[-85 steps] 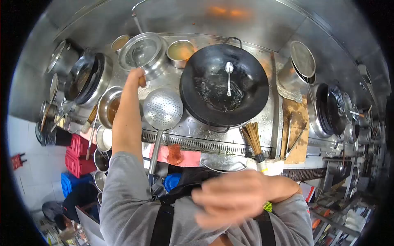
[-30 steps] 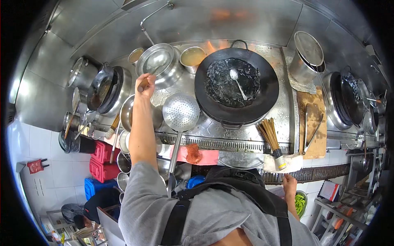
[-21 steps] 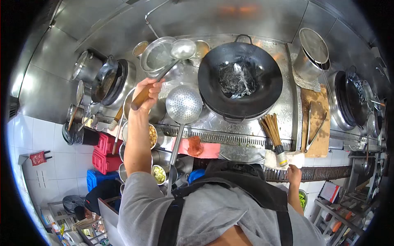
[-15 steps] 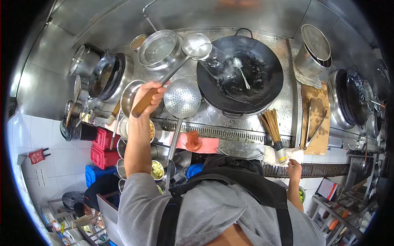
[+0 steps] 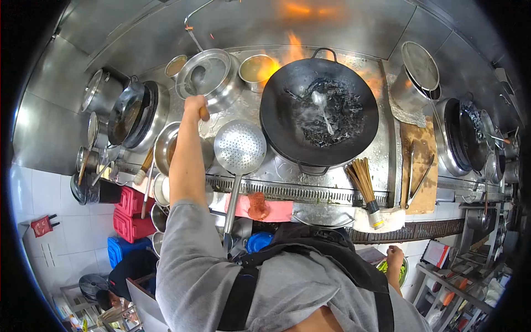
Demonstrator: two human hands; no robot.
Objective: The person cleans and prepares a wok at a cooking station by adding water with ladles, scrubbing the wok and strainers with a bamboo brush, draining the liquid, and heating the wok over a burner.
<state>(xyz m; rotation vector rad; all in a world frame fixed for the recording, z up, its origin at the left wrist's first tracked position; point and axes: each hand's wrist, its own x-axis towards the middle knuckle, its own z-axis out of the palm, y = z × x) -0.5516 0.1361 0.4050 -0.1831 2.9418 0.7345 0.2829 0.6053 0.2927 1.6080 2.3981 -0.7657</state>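
While far forward, left fingers [image 5: 198,102] around ladle handle [image 5: 204,114].

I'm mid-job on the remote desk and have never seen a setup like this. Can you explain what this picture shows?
There is no machine here: a person works with two bare hands. One camera on the person's head looks forward and down, so their body fills the bottom and the metal wall is at the top. The left hand holds a ladle by its wooden handle, with the scoop inside the rim of a round metal pot. The right hand is low on the right, by a bowl of green vegetables; I can't tell whether it holds anything. On the stove are a large black wok, a perforated skimmer and, near the front, a stick brush. Flames show behind the wok.
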